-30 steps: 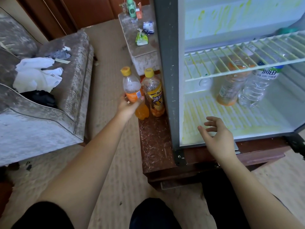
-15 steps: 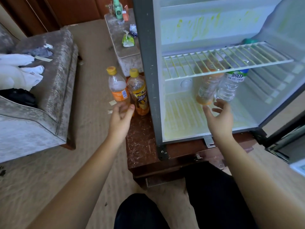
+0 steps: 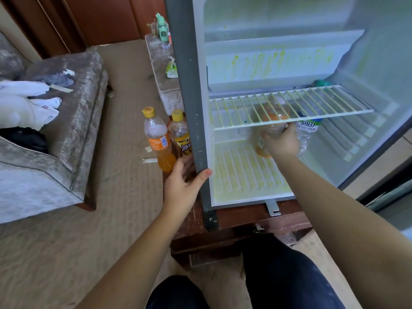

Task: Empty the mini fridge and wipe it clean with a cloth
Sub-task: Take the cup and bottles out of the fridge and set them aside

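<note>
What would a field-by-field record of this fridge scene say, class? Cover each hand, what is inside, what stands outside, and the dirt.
Left hand: grips the fridge front edge
Right hand: holds the orange drink bottle under the wire shelf
Also inside: water bottle, beside the held one
Outside: orange-label bottle and yellow-label bottle, upright beside the fridge
Dirt: yellow stains on floor and back panel

Left arm stretches forward, and the left hand (image 3: 180,186) clasps the fridge frame (image 3: 191,108) — thumb hooked over its front edge, fingers along the side. Right arm reaches further in, right hand (image 3: 282,142) back-up, fingers wrapped round a bottle (image 3: 262,153) — both forearms bare.
</note>
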`<state>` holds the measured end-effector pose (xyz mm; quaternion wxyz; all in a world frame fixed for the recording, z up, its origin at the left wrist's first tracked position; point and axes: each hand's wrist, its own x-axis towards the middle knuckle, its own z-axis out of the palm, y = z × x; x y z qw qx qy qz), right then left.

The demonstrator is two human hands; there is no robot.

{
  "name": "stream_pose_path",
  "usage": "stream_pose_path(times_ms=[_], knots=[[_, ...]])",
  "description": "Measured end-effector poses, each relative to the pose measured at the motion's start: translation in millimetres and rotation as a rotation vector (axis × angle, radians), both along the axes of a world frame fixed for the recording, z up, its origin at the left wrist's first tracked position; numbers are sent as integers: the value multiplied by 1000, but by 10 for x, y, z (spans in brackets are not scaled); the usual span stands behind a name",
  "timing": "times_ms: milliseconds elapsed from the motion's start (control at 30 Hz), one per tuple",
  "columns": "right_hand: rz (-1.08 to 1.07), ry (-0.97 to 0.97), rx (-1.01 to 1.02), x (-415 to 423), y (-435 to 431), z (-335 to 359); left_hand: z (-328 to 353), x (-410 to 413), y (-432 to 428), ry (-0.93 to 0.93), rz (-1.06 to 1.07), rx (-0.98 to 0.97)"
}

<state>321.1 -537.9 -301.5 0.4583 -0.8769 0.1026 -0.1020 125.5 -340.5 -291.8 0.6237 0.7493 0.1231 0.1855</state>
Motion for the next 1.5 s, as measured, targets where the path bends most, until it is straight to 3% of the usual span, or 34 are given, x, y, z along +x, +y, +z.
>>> stream_pose_path(times_ms=[100,300,433,533,600,700,767,867,967,1167,1500], knots=[[13,70,-129,-84,34,56,15,6,22,18,0,-7],[104,-21,3,-883,-265,13,-4,33,35,60,-50,-2],[133,-45,-5,-1731,-480,138,129,17,-9,218,-28,3],[245,-31,-22,-2202,-488,253,342,-199,-149,334,44,108],[342,-25,-28,-2418,-410,329,469,-451,-286,361,-21,121],[508,-28,-44,-2679,-192,440,575,-867,-388,285,-327,-6],[602,-50,-46,-2801,-36,483,591,-1081,-392,181,-406,42],[731,-76,-46,-2911,145,493,640,-1256,-289,101,-292,132],[808,-53,-32,-2859,203,420,606,-1294,-52,135,-169,86],[601,7,50,-2411,-8,116,327,-981,414,263,137,59],[358,105,150,-1746,-145,-438,66,159,618,162,188,179]])
